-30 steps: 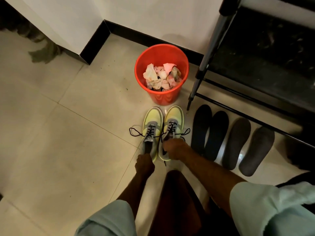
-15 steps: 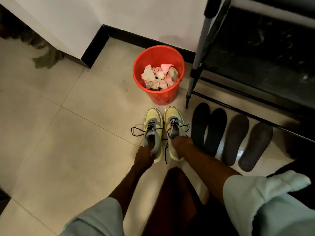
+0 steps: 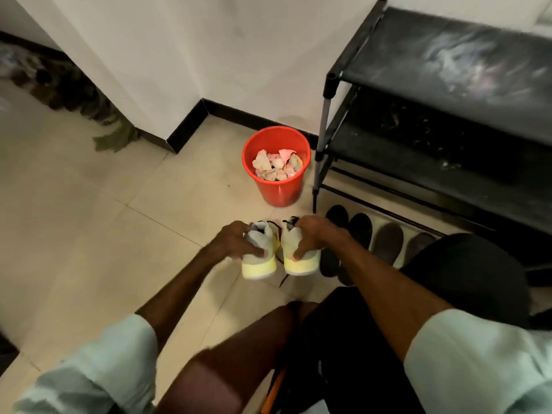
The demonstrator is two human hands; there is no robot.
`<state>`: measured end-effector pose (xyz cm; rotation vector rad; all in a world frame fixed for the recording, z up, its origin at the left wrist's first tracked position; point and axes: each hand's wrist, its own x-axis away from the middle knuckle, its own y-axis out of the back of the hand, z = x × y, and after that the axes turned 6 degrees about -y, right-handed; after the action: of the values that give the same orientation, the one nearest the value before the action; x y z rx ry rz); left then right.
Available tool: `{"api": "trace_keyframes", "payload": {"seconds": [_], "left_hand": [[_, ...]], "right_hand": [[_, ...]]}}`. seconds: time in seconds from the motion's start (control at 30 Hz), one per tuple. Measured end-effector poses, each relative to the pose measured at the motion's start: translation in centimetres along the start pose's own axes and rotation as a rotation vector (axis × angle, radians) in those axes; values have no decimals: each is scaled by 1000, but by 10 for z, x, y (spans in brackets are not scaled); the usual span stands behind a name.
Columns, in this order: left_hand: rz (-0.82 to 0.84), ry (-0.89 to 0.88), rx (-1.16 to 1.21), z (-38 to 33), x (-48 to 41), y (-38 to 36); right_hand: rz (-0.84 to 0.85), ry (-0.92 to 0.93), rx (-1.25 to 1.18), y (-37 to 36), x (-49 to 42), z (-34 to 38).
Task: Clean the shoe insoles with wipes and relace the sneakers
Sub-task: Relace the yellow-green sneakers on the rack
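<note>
Two yellow-and-grey sneakers are lifted off the floor, heels toward me. My left hand (image 3: pixel 236 242) grips the left sneaker (image 3: pixel 260 259) around its heel collar. My right hand (image 3: pixel 310 234) grips the right sneaker (image 3: pixel 298 261) the same way. A dark lace (image 3: pixel 283 281) dangles between them. Several dark insoles (image 3: pixel 388 243) lie in a row on the floor to the right, partly hidden by my right arm. A red bucket (image 3: pixel 279 191) holding crumpled used wipes (image 3: pixel 276 167) stands just beyond the sneakers.
A black shoe rack (image 3: pixel 433 115) with metal legs fills the right side, its lower bar just behind the insoles. A white wall corner with black skirting (image 3: pixel 191 124) stands behind the bucket. My knees and a dark bag (image 3: pixel 466 282) sit close at the bottom right. Pale floor tiles (image 3: pixel 89 234) spread left.
Both hands have closed round the sneakers' heels and lifted them off the floor toward me. The camera has tilted up, showing more of the rack and wall.
</note>
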<state>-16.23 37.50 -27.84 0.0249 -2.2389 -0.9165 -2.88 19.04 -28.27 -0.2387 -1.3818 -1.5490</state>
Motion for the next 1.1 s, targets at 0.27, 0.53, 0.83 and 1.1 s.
{"api": "trace_keyframes", "payload": {"seconds": [0.27, 0.53, 0.83, 1.1], "left_hand": [[-210, -109, -224, -83, 114, 99], [-669, -328, -321, -167, 240, 141], [-970, -742, -180, -263, 273, 134], [-824, -1070, 122, -366, 228, 94]], "right_hand": [[-337, 194, -71, 49, 123, 40], [-797, 316, -159, 132, 242, 69], [-1223, 263, -383, 185, 343, 14], [-1534, 34, -431, 195, 411, -94]]}}
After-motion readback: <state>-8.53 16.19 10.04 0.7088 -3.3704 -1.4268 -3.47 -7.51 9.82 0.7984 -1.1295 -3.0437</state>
